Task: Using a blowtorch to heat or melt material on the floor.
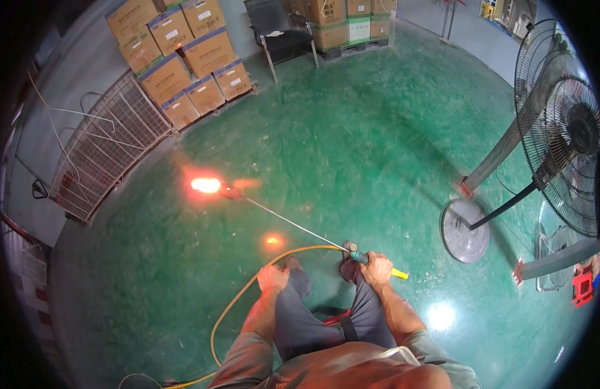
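Obstacle: yellow hose [213, 334] beside left hand [273, 279]

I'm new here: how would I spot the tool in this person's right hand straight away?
Start with the big green floor, then look low, just right of centre, for the right hand. From it, a long, thin metal tool slants up and to the left. Unlike the curving yellow hose nearby, it runs straight, and its far end glows fiery orange.

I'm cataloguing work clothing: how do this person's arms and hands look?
The left hand and right hand are bare, with no gloves. No watch or band shows at either wrist. Both forearms are uncovered up to loose, grey-green sleeves that end around the elbows; no markings can be made out on them.
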Motion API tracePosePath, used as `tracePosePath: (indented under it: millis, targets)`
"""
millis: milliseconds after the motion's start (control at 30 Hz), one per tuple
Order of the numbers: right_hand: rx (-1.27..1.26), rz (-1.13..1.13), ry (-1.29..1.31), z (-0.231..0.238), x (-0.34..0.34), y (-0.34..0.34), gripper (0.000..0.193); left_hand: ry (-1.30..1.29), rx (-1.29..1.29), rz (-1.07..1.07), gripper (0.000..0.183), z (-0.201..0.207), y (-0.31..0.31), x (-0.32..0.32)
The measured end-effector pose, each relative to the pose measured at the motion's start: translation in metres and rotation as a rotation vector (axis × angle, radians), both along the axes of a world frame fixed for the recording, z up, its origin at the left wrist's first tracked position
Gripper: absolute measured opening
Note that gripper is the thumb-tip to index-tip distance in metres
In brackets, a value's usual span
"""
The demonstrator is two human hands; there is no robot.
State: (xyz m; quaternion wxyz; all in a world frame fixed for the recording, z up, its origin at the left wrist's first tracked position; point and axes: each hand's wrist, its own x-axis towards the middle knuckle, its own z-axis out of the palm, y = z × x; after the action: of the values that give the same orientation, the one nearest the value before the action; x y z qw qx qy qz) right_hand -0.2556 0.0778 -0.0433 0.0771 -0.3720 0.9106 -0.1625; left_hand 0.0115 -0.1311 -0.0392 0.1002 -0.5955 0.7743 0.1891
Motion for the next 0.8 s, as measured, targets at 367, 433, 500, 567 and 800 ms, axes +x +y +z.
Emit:
tracePosePath:
  millis: [367,433,500,567,800]
  targets:
    - [0.027,-0.011,0.025,0.008,-0.003,-0.002,0.031,0.009,0.099,0.045,0.04,0.007,-0.003,-0.006]
    - [0.032,-0.015,0.03,0.004,-0.003,-0.003,0.031,0.006,0.103,0.046,0.04,0.005,-0.003,-0.005]
    - [0.016,-0.014,0.041,-0.001,-0.004,-0.002,0.031,0.005,0.09,0.054,0.04,-0.002,-0.003,-0.003]
    - [-0.007,-0.01,0.054,-0.005,-0.005,0.003,0.029,-0.007,0.092,0.041,0.041,-0.004,-0.004,-0.006]
    - [0.009,-0.027,0.05,-0.007,-0.004,-0.001,0.028,0.003,-0.063,-0.006,0.043,-0.014,-0.002,0.001]
